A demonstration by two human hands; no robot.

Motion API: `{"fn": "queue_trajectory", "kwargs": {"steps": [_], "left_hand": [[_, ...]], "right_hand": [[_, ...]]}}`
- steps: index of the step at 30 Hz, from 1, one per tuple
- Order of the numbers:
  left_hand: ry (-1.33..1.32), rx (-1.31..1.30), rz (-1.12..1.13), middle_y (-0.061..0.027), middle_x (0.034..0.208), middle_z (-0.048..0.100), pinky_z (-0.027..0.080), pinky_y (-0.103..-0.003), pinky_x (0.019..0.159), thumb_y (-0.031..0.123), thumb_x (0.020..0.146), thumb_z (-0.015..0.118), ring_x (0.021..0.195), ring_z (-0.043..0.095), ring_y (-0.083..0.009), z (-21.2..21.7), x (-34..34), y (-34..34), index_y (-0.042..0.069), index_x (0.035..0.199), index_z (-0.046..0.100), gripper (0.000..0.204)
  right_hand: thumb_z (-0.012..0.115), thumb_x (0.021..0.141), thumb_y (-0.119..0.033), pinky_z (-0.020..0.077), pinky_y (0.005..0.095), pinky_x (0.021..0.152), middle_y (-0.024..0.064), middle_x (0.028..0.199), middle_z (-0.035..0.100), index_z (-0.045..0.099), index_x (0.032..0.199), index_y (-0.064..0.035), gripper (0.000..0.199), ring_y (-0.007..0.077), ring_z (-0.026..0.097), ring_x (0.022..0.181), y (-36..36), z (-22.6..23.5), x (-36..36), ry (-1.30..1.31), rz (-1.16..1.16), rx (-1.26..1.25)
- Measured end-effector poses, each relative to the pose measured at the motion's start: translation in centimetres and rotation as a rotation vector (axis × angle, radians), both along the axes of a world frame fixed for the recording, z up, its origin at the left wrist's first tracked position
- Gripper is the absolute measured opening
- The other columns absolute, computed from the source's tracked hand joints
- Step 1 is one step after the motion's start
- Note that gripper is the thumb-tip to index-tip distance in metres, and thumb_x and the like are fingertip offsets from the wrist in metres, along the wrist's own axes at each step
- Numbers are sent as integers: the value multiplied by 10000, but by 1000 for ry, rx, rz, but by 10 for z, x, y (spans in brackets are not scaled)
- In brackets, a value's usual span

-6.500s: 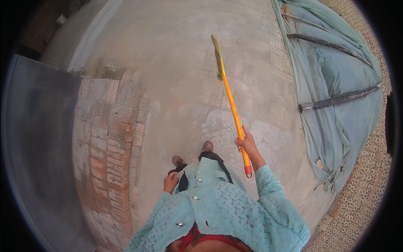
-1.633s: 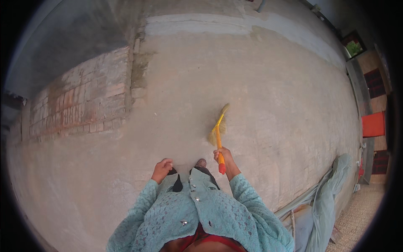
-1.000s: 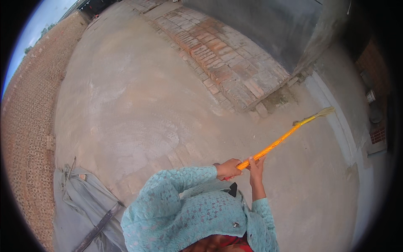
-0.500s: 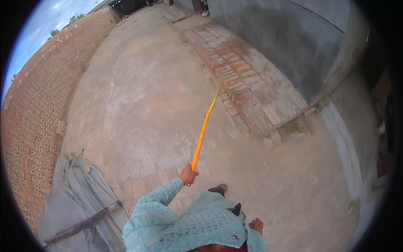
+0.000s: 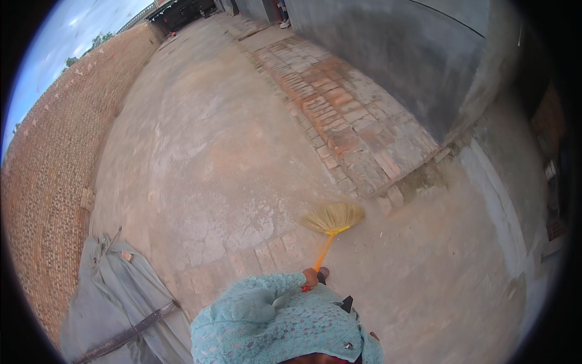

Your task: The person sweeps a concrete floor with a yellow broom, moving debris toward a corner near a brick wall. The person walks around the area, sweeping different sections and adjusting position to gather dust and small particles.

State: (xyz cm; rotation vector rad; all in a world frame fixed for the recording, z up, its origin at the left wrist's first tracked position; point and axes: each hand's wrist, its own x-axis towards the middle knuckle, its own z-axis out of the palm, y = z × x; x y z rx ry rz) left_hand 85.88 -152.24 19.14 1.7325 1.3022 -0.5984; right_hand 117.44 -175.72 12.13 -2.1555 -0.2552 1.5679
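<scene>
My left hand (image 5: 310, 278) is closed round the orange handle of a broom (image 5: 322, 252), close in front of my body. Its yellowish bristles (image 5: 333, 217) fan out wide beyond a yellow collar, low over or on the concrete ground (image 5: 224, 151); contact is hard to tell. Just behind the hand a red end of the handle shows. Of my right hand (image 5: 374, 335) only a sliver appears beside the light blue knitted garment, its fingers hidden. The tip of a shoe (image 5: 324, 272) peeks out by the left hand.
A low, worn brick platform (image 5: 357, 115) lies ahead on the right, against a grey wall (image 5: 400, 54). A long brick wall (image 5: 54, 176) bounds the left side. Grey sheeting (image 5: 115, 291) with a dark bar (image 5: 130, 330) across it lies at lower left.
The broom has come back toward me; its bristles moved from beside the brick platform to nearer my feet. My left hand shifted right and closer, while my right hand is now mostly hidden.
</scene>
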Motion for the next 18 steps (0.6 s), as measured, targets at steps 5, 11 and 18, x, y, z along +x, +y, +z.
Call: {"fn": "queue_trajectory", "kwargs": {"steps": [5, 11, 18], "left_hand": [[-134, -84, -60, -207, 712, 599, 464, -409, 654, 199, 675, 503, 719, 604, -300, 43, 47, -10, -19, 691, 626, 251], [-305, -492, 452, -52, 507, 503, 383, -279, 323, 111, 665, 587, 390, 491, -146, 57, 78, -3, 4, 786, 550, 165], [-453, -450, 390, -33, 504, 458, 311, -250, 260, 107, 703, 592, 319, 415, -111, 75, 58, 1, 6, 894, 497, 236]], "right_hand": [[500, 728, -59, 408, 290, 434, 106, 635, 536, 456, 1166, 8, 445, 179, 542, 533, -40, -48, 12, -30, -15, -6], [500, 711, -51, 391, 292, 427, 109, 614, 536, 482, 1144, 17, 439, 175, 532, 524, -90, -83, 14, -70, -100, 118], [484, 780, -96, 483, 304, 544, 101, 721, 568, 352, 1247, -17, 491, 193, 578, 626, -83, 35, 10, 68, -551, 103]]}}
